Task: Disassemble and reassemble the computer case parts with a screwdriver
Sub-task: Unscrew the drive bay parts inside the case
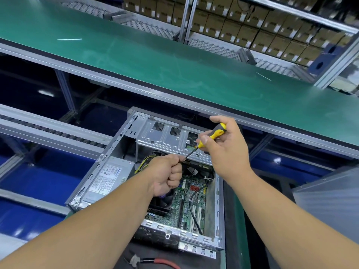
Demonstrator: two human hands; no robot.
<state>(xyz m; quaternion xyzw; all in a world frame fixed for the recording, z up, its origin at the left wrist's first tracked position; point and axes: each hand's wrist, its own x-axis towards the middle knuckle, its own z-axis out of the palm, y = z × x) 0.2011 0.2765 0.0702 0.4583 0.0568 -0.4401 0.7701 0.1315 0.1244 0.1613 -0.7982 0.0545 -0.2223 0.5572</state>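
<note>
At the bottom edge of the frame, red-handled pliers (155,262) are seen lying on the dark mat, just in front of the case (108,152), and are best left there out of the way. The case lies open in the lower middle of the frame, with the motherboard (186,199) exposed at the right and the power supply (105,175) along the left wall. Above the board, the left hand (167,175) is curled into a fist, and the dark shaft of the screwdriver (209,138) is pinched at its tip between thumb and forefinger. Whether a screw is held there cannot be told. Just beyond, the yellow-and-black handle is gripped by the right hand (227,148), fingers wrapped round it, over the drive cage (165,136). For this step, it is judged that the tip should be steadied by the left hand only until it is seated squarely in the screw head, the shaft being kept in line with the screw. Pressure should be applied along the shaft while the handle is turned, so that the head is not stripped. Care is advised lest a loose screw be dropped onto the board. The green conveyor (136,51) runs across the upper frame, with stacked boxes (252,22) behind.
</note>
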